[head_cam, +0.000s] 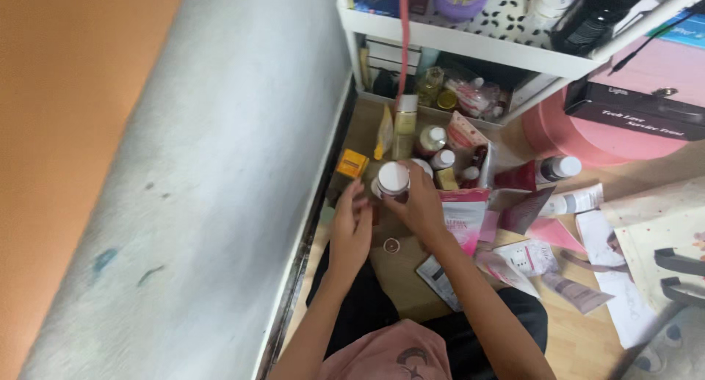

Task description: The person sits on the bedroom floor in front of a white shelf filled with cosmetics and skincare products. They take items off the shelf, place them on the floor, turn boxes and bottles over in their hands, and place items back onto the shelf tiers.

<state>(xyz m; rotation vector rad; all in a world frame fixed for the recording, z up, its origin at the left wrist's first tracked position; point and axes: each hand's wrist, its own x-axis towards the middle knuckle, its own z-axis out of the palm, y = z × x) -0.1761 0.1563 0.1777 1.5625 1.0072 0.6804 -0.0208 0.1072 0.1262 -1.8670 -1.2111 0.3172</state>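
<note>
**Two hands at a white-capped jar on a cluttered floor**

The landmark here is the jar (393, 179), a small pot with a round white cap, standing on the wooden floor (587, 336) below the white shelf (470, 42).

Far left of the jar runs a pale wall (220, 189), and between wall and jar lies a small orange box (352, 163). Just left of the jar and a little nearer the person is the left hand (351, 229). Its fingers are curled loosely with the tips close to the jar's side; whether they touch it cannot be told, and nothing shows inside the hand.

The right hand (422, 204) comes in from the jar's right and wraps its fingers round the jar below the cap, holding it. Just nearer the person than the jar, a small round lid (391, 245) lies flat on the floor between the two forearms.

Beyond the jar, toward the shelf, stand a tall yellowish bottle (404, 127) and several small white-capped bottles (433, 139), close together. Right of the jar, touching the right wrist, is a pink pouch (463, 215). Further right lie a dark red tube (540, 173), a white tube (576, 201) and scattered sachets (529, 259). Far right of the jar, well apart from it, a pink round box (587, 138) sits under a black case (639, 110).
</note>
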